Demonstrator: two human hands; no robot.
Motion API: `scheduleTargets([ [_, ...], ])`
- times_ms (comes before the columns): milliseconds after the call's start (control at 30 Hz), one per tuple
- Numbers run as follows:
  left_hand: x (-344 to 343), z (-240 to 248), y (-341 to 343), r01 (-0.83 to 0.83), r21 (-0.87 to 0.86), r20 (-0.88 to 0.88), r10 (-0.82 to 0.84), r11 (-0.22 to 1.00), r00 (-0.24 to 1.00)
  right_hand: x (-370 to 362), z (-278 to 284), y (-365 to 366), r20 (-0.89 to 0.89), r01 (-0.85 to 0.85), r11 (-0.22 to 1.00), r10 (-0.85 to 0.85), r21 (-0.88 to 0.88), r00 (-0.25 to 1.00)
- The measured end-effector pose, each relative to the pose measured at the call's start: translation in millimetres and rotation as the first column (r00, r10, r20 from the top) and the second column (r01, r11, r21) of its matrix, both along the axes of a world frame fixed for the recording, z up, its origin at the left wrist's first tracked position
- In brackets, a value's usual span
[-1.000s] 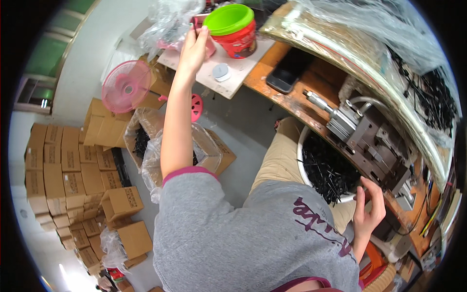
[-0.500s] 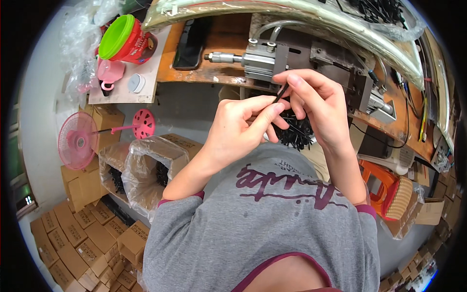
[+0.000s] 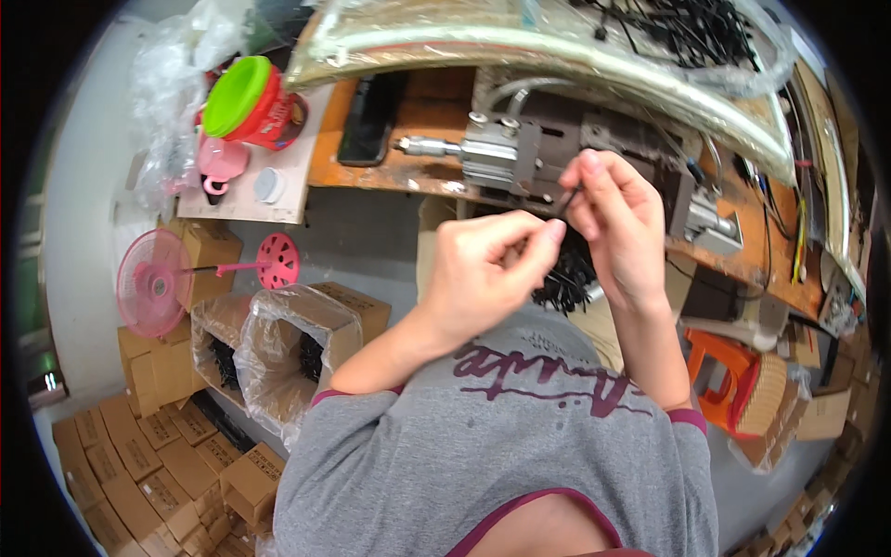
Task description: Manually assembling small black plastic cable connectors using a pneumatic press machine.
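Note:
A short, thin black piece (image 3: 568, 199), too small to name more closely, spans the gap between my two hands. My left hand (image 3: 484, 267) pinches its lower end between thumb and forefinger. The upper end is at the fingertips of my right hand (image 3: 620, 223), closed in a pinch. Just beyond them on the bench stands a metal fixture with silver cylinders (image 3: 490, 154) and dark blocks. Below my hands, partly hidden by them, lies a heap of thin black pieces (image 3: 562, 286).
A black phone (image 3: 366, 125) lies on the wooden bench (image 3: 432, 181). Left of it are a red-and-green bucket (image 3: 269, 116) and a pink cup (image 3: 223, 160). A plastic-wrapped tray edge (image 3: 557, 51) runs along the back. Lined boxes (image 3: 302, 320), a pink fan (image 3: 153, 283) and an orange stool (image 3: 719, 371) surround me.
Both hands have shifted slightly right and lower in the view, the black piece still between them. My left fingers have curled in more tightly. The whole view has moved a little.

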State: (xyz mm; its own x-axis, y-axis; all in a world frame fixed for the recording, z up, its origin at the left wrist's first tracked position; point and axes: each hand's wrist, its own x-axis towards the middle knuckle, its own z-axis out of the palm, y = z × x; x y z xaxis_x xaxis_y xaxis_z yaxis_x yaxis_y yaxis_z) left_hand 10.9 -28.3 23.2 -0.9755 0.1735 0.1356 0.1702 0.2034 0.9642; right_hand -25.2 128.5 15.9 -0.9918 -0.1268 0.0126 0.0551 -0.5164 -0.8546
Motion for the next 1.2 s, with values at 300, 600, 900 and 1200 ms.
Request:
scheduleTargets([
  [300, 18, 10, 4, -0.026, -0.158, -0.530, -0.063, 0.987, 0.846, -98, 83, 105, -0.358, 0.340, 0.886, -0.443, -0.315, 0.822],
  [600, -173, 156, -130, -0.486, 0.350, -0.862, 0.478, 0.800, 0.166, -31, 27, 91, -0.387, 0.636, 0.764, -0.556, 0.110, 0.735],
  [900, -243, 206, -238, -0.507, 0.373, -0.767, 0.565, 0.777, 0.303, 42, -2, 124, -0.354, 0.749, 0.638, -0.669, 0.176, 0.653],
  [1200, -85, 18, -154, -0.140, -0.876, -0.190, -0.063, 0.461, 0.980, 48, -16, 133, -0.258, 0.699, 0.658, -0.650, 0.281, 0.715],
])
